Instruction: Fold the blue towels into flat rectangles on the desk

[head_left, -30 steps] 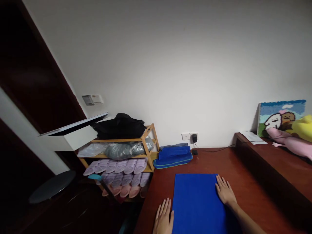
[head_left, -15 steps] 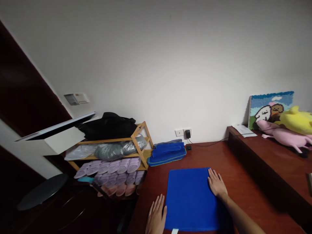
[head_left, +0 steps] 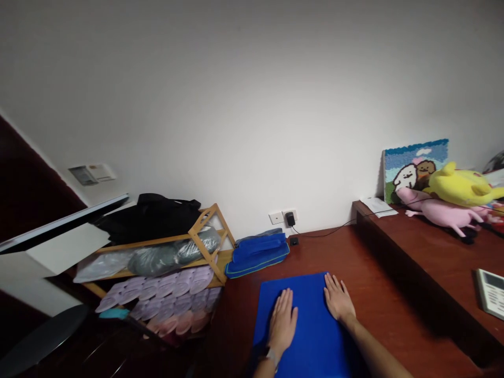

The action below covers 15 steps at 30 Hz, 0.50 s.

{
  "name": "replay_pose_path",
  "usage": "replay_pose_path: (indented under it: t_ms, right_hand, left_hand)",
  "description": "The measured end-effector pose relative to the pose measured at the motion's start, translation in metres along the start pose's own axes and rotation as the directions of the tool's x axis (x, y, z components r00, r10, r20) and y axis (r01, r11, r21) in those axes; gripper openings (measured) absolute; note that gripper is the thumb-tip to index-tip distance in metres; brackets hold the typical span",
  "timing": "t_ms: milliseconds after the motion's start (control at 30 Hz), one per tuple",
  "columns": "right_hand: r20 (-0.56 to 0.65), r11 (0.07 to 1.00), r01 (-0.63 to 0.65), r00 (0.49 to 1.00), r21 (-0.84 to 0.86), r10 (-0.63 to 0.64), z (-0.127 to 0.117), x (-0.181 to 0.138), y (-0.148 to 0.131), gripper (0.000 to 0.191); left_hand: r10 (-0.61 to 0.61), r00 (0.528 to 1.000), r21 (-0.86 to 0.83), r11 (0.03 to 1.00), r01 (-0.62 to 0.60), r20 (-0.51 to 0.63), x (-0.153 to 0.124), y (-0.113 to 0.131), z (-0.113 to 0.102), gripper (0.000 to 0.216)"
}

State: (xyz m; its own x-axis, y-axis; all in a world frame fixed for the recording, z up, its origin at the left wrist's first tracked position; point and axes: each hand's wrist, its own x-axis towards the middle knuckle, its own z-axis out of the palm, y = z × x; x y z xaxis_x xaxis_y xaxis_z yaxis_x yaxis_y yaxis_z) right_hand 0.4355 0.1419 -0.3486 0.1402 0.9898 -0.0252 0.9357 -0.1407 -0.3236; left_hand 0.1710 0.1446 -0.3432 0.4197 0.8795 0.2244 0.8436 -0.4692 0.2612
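A flat blue cloth (head_left: 307, 336) lies spread on the dark red wooden table (head_left: 378, 283) in front of me. My left hand (head_left: 282, 321) rests palm down on the cloth's left half, fingers stretched out. My right hand (head_left: 337, 298) lies flat on the cloth's far right corner, fingers spread. Neither hand holds anything.
A stack of folded blue towels (head_left: 256, 253) sits at the table's far left corner, by a wall socket with a plugged charger (head_left: 290, 218). A wooden rack (head_left: 169, 262) with slippers and bags stands left. A raised ledge (head_left: 441, 247) on the right carries plush toys (head_left: 452, 199), a picture and a remote.
My left hand has moved from the table beside the cloth onto the cloth's left half. The view has swung to the right and down a little.
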Motion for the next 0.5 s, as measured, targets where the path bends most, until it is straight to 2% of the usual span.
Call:
replay_pose_path:
  t_ms: [67,133,233,300,367,500]
  right_hand:
    - [-0.001,1.0,0.003,1.0,-0.004,-0.003,0.001,0.0,0.001,0.066]
    - [0.0,1.0,0.004,1.0,-0.015,-0.004,0.003,0.001,0.002,0.066]
    - [0.008,0.999,0.007,1.0,-0.047,-0.007,0.008,0.002,0.005,0.066]
    - [0.01,0.998,0.003,1.0,-0.065,-0.003,0.01,0.003,0.005,0.066]
    - [0.009,0.997,-0.006,1.0,-0.071,0.006,0.01,0.003,0.004,0.066]
    - [-0.003,0.998,-0.011,1.0,-0.067,0.011,0.01,0.002,0.004,0.066]
  left_hand:
    - [0.077,0.995,-0.028,0.997,-0.075,0.07,0.035,0.037,0.015,0.06]
    - [0.111,0.989,-0.051,0.993,-0.107,0.101,0.061,0.064,0.031,0.061]
    - [0.122,0.985,-0.063,0.991,-0.115,0.123,0.082,0.081,0.05,0.062]
    - [0.131,0.982,-0.053,0.991,-0.125,0.137,0.085,0.074,0.054,0.063]
    - [0.126,0.981,-0.03,0.992,-0.123,0.145,0.08,0.055,0.05,0.064]
    - [0.004,0.988,0.062,0.998,-0.014,0.153,0.062,-0.008,0.025,0.065]
